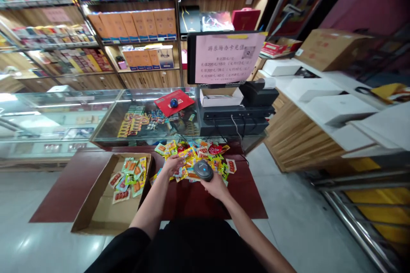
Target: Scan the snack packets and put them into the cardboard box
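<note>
My right hand (215,185) is wrapped round a dark grey handheld scanner (203,170), which shows a small blue light. Just left of it, my left hand (174,165) pinches a yellow snack packet (188,154) over the pile. Beneath and around both hands, colourful snack packets (231,166) lie heaped on the dark red table (182,204). To the left stands an open cardboard box (105,211) with several small packets (121,196) gathered towards its far end.
Behind the table is a glass counter (105,134) with a red sheet (179,98) and a small blue object (174,103) on top. A sign-covered monitor (224,57) stands near a printer (259,94). White boxes (341,108) line the right-hand counter.
</note>
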The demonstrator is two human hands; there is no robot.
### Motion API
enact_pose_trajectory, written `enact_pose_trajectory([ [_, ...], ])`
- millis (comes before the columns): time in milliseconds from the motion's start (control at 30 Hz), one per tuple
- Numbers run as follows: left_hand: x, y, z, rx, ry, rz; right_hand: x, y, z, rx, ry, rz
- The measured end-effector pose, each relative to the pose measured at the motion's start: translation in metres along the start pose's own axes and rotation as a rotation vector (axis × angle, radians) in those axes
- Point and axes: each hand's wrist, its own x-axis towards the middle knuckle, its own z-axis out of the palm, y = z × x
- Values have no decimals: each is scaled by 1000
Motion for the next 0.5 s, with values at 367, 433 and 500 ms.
enact_pose_trajectory([
  [367, -21, 7, -28, -302, 57, 84, 11, -28, 24, -83, -94, -143],
  [433, -23, 7, -30, -309, 65, 72, 13, -29, 25, -94, -100, -154],
  [500, -22, 6, -33, -296, 71, 41, 13, -29, 27, -99, -106, -168],
])
